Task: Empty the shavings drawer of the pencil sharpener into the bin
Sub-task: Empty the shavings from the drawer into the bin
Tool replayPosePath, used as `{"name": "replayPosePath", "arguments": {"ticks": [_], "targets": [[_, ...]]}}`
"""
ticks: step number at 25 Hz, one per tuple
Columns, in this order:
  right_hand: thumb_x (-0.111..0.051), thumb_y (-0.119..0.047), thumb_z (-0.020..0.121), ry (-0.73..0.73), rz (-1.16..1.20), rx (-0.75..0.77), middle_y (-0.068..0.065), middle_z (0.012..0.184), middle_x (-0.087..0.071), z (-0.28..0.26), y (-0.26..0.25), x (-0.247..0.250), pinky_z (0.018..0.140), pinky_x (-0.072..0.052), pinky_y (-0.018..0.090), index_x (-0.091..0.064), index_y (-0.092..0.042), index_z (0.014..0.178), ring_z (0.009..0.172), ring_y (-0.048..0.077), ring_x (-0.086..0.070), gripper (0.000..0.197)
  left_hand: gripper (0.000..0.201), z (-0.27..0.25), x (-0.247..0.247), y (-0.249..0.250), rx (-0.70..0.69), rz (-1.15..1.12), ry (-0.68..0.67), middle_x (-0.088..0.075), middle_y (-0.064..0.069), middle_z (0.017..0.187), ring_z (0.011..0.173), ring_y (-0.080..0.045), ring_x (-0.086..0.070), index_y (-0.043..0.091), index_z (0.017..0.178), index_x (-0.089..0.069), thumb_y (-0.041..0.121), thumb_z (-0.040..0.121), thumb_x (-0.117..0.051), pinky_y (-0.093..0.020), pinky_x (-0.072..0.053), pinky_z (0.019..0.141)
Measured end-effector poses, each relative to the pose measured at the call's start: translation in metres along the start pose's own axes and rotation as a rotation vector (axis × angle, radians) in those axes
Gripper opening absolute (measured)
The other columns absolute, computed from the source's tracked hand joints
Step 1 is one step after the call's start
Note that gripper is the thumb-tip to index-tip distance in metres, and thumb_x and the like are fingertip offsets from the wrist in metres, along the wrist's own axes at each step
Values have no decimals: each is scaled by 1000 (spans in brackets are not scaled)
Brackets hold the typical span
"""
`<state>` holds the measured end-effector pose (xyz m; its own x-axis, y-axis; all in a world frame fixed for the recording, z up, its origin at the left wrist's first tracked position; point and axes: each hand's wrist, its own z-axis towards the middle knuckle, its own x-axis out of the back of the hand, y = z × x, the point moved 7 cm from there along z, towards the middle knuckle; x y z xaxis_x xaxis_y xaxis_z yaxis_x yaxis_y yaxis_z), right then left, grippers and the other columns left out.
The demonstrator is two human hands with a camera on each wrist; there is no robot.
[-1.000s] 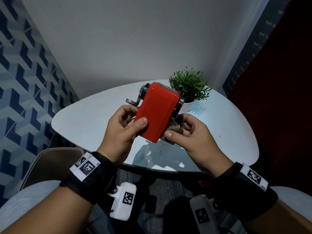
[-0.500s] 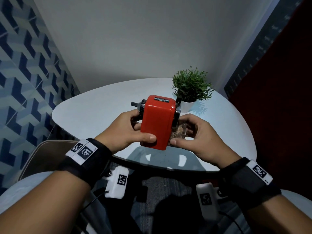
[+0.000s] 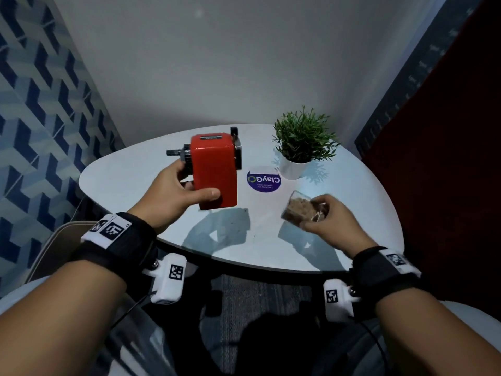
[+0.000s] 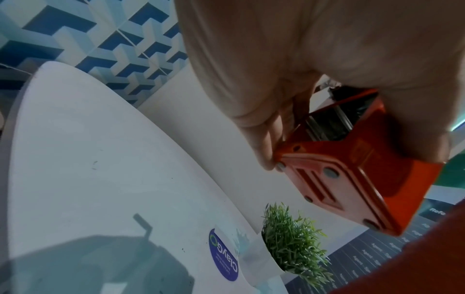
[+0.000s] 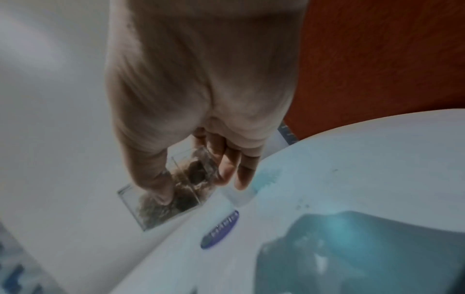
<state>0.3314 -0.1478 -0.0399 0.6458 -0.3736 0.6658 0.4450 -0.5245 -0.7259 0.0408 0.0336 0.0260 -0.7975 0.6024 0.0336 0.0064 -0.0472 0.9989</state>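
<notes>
Drawer (image 3: pixel 301 210) of shavings is sitting out of the sharpener (image 3: pixel 214 169), pinched in the right hand (image 3: pixel 329 221) grip above the worktop (image 3: pixel 130 175). Left hand (image 3: pixel 173 194) is wrapping its thumb and fingers round the red body, held aloft. Next move is likely carrying the drawer level to the bin, which isn't showing in any view. White rounded worktop is carrying a potted plant (image 3: pixel 301 139) and sticker (image 3: pixel 263 180); blue patterned wall to the left.
</notes>
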Motion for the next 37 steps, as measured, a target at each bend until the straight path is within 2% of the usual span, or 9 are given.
{"name": "replayPosePath", "arguments": {"ticks": [6,13,16,21,24,26,29,34,37], "targets": [[-89,-28,67,-131,-279,-95,5,110,-71,-4,37,-77,75,-44,25,-65,-14,122,92,22,-62,61,53,-3,-15,-3,-5,42,-22,-71,2,119,92,-4,-77,27,113,-62,-5,77,-83,-17,-58,76],[-80,-38,67,-86,-348,-143,7,113,-75,-9,61,-110,79,-60,36,-62,-18,118,96,28,-71,58,58,-13,-21,-15,46,69,-77,-71,1,125,106,-16,-76,31,115,-63,2,72,-89,-29,-59,92],[-80,-50,63,-97,-353,-150,5,126,-72,-8,54,-107,85,-59,37,-57,-22,133,106,27,-70,80,65,-10,-18,-19,57,97,-87,-72,2,125,112,-18,-73,32,116,-65,20,60,-94,-39,-54,103],[-73,-46,91,63,243,62,3,139,-63,-8,-32,-60,99,-50,34,-50,-22,148,124,21,-63,66,77,-2,-22,-18,52,155,-137,-71,3,127,116,-13,-69,24,130,-62,10,62,-95,-36,-57,98],[-67,-35,91,-86,672,250,4,134,-66,-16,-92,-28,99,-54,40,-50,-34,145,122,22,-66,56,76,2,-29,-20,56,165,-182,-70,7,128,116,-8,-69,23,133,-60,2,68,-92,-28,-58,92],[-74,-31,84,-220,701,358,2,136,-64,-28,-117,-16,102,-55,40,-47,-40,144,127,24,-65,67,76,2,-34,-21,60,152,-215,-69,5,130,118,-9,-68,21,135,-59,-1,70,-90,-25,-58,90],[-88,-14,77,-301,530,412,-3,135,-63,-41,-127,-20,101,-58,35,-46,-28,151,128,18,-64,87,75,0,-41,-24,65,146,-271,-69,2,132,120,-11,-68,20,137,-57,-2,72,-88,-32,-57,97],[-96,-17,66,-133,244,411,-8,127,-67,-34,-116,-39,99,-58,31,-59,-23,138,117,10,-66,81,79,-1,-46,-38,62,374,-342,-66,8,139,134,-9,-58,28,140,-57,31,69,-92,-43,-43,115],[-96,-19,65,-91,186,329,-7,124,-67,-25,-97,-64,93,-56,24,-60,-25,139,108,8,-67,83,75,5,-24,-41,152,742,-214,-67,12,135,128,-10,-59,32,135,-62,52,68,-87,-36,-45,109]]}}
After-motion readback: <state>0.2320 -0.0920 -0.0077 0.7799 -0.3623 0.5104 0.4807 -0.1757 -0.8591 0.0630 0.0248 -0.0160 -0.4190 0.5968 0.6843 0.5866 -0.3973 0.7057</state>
